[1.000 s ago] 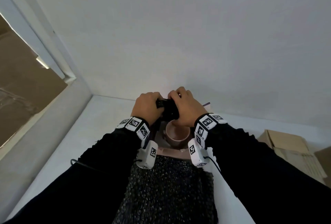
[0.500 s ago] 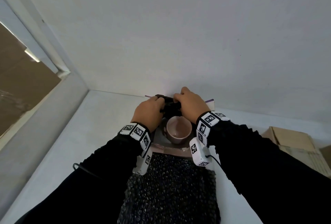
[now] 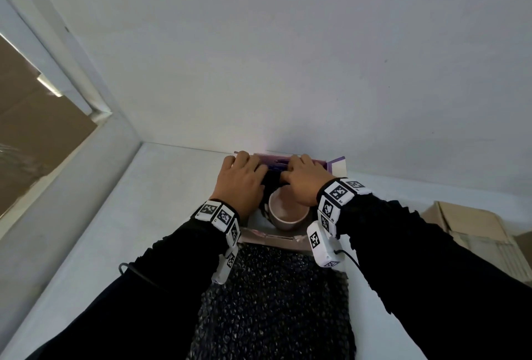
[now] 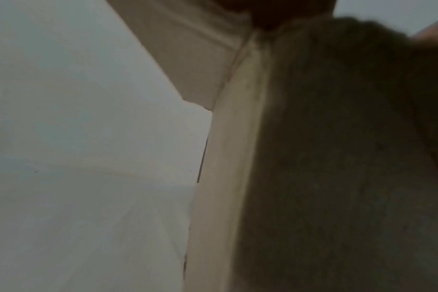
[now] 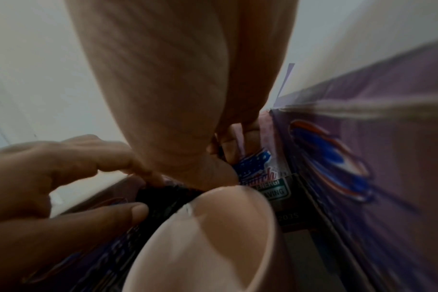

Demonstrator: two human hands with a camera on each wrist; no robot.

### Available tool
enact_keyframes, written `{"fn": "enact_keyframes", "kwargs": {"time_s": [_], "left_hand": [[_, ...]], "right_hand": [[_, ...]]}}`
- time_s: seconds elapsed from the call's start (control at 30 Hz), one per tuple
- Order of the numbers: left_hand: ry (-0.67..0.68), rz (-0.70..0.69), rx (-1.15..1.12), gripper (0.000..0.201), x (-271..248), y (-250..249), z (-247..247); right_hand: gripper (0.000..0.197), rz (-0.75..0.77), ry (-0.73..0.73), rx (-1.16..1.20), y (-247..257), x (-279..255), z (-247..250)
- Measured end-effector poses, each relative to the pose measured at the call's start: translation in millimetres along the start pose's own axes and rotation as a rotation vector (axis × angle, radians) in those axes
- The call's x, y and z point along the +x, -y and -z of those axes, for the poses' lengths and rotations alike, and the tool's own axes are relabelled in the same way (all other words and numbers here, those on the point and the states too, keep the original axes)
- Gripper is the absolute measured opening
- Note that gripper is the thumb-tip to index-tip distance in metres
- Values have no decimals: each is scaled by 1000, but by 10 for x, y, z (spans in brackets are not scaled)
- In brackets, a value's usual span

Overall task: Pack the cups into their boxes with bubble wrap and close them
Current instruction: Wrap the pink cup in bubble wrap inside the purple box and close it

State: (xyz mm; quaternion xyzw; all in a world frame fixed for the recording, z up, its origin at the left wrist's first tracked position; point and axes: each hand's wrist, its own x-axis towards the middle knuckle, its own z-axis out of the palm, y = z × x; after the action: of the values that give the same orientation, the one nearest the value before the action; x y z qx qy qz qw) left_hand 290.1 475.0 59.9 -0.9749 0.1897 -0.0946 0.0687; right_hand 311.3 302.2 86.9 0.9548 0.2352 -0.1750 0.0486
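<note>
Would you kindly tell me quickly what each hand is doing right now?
Left hand: pinching the black bubble wrap.
Right hand: reaching down into the box; grip cannot be told.

Plain pale wall (image 3: 288, 51) fills the head view from 10 to 2 o'clock, matte, with a few small dark specks. White counter (image 3: 161, 187) meets it along a straight seam and runs down toward 7 o'clock. At 9 o'clock a white frame (image 3: 57, 51) borders a brownish opening (image 3: 31, 135), with a bright strip of light inside at its upper edge. Flattened cardboard (image 3: 472, 227) lies at 4 o'clock. Light dim, even.
</note>
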Motion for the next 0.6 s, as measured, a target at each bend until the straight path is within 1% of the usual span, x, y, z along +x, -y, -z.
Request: {"fn": "enact_keyframes", "kwargs": {"time_s": [0.1,0.27,0.33,0.4,0.47,0.53,0.6], "left_hand": [[114,-11,91,23,-11,-17,2],[225,33,41,31,-9,-88,11],[244,43,11,31,-37,-83,57],[224,57,-2,29,-94,-89,152],[151,54,27,29,-180,-116,264],[71,21,8,28,-286,-144,350],[-4,-35,-84,25,-429,-174,363]], "right_hand": [[37,-3,8,-40,7,8,-8],[35,-34,66,58,-13,-28,-18],[32,-39,52,95,1,-96,45],[26,-21,-17,164,10,-176,168],[21,11,-82,276,22,-274,310],[19,44,-167,362,69,-410,437],[14,97,-255,423,179,-599,483]]}}
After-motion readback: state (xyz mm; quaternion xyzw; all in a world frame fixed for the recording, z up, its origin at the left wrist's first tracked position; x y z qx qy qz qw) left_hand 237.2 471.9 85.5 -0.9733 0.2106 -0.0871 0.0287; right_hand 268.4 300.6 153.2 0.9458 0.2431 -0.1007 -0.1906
